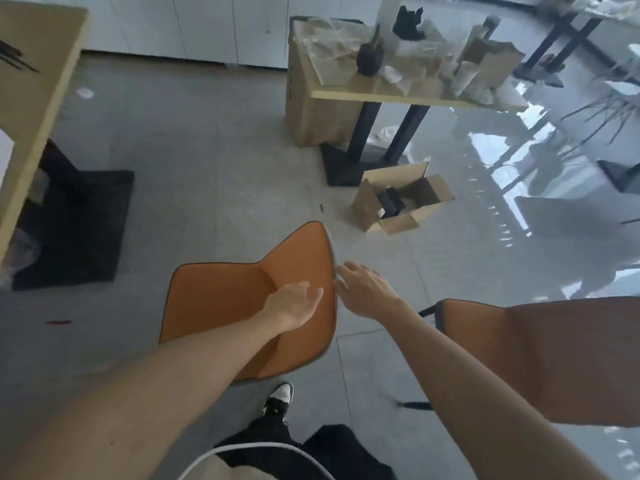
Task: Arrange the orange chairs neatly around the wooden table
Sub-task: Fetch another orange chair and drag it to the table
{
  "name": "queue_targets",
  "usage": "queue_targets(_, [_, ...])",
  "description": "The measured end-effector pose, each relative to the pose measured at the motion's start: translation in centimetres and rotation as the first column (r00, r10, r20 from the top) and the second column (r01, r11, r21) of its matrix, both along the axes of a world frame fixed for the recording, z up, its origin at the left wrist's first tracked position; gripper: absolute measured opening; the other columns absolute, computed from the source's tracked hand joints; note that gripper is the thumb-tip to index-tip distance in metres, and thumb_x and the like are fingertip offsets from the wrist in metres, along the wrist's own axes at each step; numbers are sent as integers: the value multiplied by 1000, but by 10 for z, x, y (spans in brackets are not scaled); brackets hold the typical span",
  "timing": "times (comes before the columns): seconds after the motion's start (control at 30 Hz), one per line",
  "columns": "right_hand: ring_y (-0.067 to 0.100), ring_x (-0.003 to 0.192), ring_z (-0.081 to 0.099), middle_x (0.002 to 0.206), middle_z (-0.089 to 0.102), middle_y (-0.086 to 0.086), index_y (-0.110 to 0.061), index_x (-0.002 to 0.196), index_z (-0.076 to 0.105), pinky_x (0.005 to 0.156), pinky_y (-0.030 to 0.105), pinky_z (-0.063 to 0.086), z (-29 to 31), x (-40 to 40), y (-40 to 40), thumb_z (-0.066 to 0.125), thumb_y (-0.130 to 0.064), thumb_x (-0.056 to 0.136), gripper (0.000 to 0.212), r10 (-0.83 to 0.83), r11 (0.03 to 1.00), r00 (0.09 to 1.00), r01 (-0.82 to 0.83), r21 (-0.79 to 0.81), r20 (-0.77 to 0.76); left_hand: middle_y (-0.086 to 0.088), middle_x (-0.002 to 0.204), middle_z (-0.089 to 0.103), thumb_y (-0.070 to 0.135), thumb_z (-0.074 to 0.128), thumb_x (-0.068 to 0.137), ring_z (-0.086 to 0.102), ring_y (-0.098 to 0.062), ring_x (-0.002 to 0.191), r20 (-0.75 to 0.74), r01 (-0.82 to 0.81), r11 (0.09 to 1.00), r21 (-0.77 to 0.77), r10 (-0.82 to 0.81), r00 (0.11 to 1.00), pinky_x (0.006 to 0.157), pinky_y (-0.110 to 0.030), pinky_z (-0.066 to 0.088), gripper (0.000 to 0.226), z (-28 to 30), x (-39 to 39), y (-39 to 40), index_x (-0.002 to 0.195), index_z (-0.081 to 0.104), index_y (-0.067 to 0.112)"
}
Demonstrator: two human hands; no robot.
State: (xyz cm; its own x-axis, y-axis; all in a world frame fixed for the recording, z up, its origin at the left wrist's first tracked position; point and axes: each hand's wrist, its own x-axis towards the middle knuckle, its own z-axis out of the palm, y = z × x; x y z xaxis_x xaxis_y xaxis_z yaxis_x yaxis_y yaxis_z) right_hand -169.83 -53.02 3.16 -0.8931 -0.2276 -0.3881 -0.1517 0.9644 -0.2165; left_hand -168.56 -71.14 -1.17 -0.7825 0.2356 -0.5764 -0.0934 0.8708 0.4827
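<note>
An orange chair stands on the grey floor right in front of me, its seat to the left and its backrest rising on the right. My left hand lies flat against the front of the backrest, fingers apart. My right hand hovers at the backrest's right edge, fingers spread, touching or nearly touching it. A second orange chair is at the lower right, partly cut off by the frame. A wooden table with a black base juts in from the left edge.
Another wooden table at the upper middle carries plastic wrap, cardboard and dark objects. An open cardboard box lies on the floor beyond the chair. A tall box stands beside that table. My shoe is under the chair's near edge.
</note>
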Motion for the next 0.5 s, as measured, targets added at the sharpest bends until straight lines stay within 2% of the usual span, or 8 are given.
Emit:
queue_targets(0.03, [29, 117, 54, 127, 56, 5, -17, 129, 50, 100, 47, 42, -6, -17, 3, 30, -34, 103, 37, 40, 999, 999, -40, 3, -1, -16, 146, 53, 76, 3, 92, 52, -28, 132, 20, -39, 999, 26, 38, 999, 113, -49, 37, 99, -6, -9, 6, 138, 52, 3])
queue_targets(0.1, [29, 122, 51, 133, 52, 5, -17, 132, 48, 102, 47, 42, -14, -48, 5, 31, -30, 101, 38, 146, 989, 989, -146, -9, -4, -19, 97, 69, 72, 1, 95, 66, -24, 89, 54, -120, 991, 65, 117, 992, 101, -43, 48, 96, -14, -24, 15, 99, 66, 1])
queue_targets(0.13, [28, 127, 47, 140, 48, 5, -16, 133, 49, 104, 47, 41, -19, -63, 6, 31, -29, 101, 39, 221, 975, 975, -221, -5, -3, -12, 72, 61, 66, 4, 99, 59, -20, 66, 74, -159, 984, 74, 154, 985, 86, -38, 53, 85, -18, -30, 20, 78, 61, 7])
queue_targets(0.17, [27, 133, 42, 148, 42, 6, -14, 133, 49, 107, 48, 38, -23, -78, 5, 31, -28, 100, 41, 307, 952, 952, -307, 8, 0, -6, 61, 50, 60, 8, 102, 49, -18, 55, 94, -209, 974, 85, 201, 975, 70, -34, 51, 74, -21, -35, 25, 68, 51, 11])
queue_targets(0.23, [27, 146, 25, 159, 29, 9, -8, 136, 49, 114, 50, 31, -35, -110, 4, 33, -28, 100, 44, 465, 883, 885, -466, 53, 29, -4, 61, 47, 51, 15, 106, 44, -17, 52, 142, -335, 937, 96, 321, 936, 56, -32, 42, 63, -21, -47, 35, 70, 49, 11])
queue_targets(0.33, [28, 149, 16, 157, 32, 11, -8, 137, 49, 118, 56, 20, -60, -151, 6, 35, -31, 100, 46, 675, 723, 734, -679, 125, 79, -4, 71, 57, 44, 22, 108, 50, -17, 57, 200, -496, 865, 83, 473, 858, 56, -31, 43, 53, -32, -58, 48, 85, 57, 11])
queue_targets(0.43, [32, 135, 37, 132, 57, 10, -12, 117, 65, 116, 62, 18, -87, -181, 9, 32, -39, 98, 46, 833, 552, 551, -825, 120, -46, -3, 73, 56, 45, 21, 108, 52, -19, 63, 227, -667, 742, 69, 640, 735, 59, -32, 42, 52, -47, -56, 63, 88, 56, 11])
queue_targets(0.5, [33, 115, 52, 106, 67, 10, -12, 96, 71, 112, 60, 25, -97, -193, 9, 38, -39, 93, 43, 859, 501, 486, -863, 68, -163, -2, 77, 58, 49, 21, 107, 53, -19, 68, 199, -734, 679, 8, 718, 667, 66, -33, 41, 56, -51, -49, 75, 91, 59, 12])
